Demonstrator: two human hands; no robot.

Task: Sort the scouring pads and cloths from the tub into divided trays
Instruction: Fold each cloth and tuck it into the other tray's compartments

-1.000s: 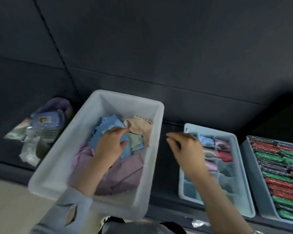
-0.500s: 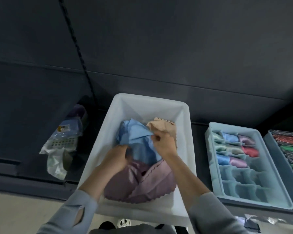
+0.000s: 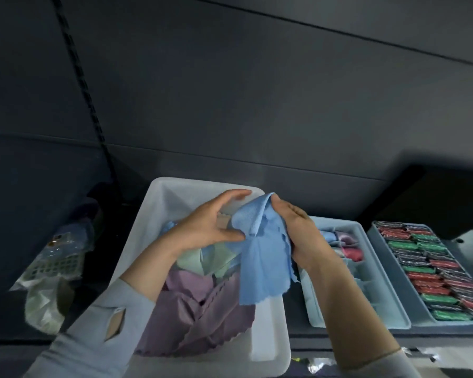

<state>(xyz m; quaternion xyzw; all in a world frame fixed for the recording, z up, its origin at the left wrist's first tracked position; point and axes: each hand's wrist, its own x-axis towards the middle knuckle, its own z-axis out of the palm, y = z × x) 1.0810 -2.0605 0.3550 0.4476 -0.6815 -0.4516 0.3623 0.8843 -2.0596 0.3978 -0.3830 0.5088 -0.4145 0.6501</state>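
Cloth: blue cloth is hanging above the white tub, its lower edge dangling loose.
Hands: right hand is gripping the top fold; left hand is pinching the side with thumb, fingers spread.
Risk: the dangling edge is likely snagging the purple cloths and dragging one out.
Tray: cloth tray is waiting just right; a loose bundle may be spilling across dividers.

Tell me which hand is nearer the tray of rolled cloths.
Right. The right hand overlaps that tray in view; the left hand is over the white tub.
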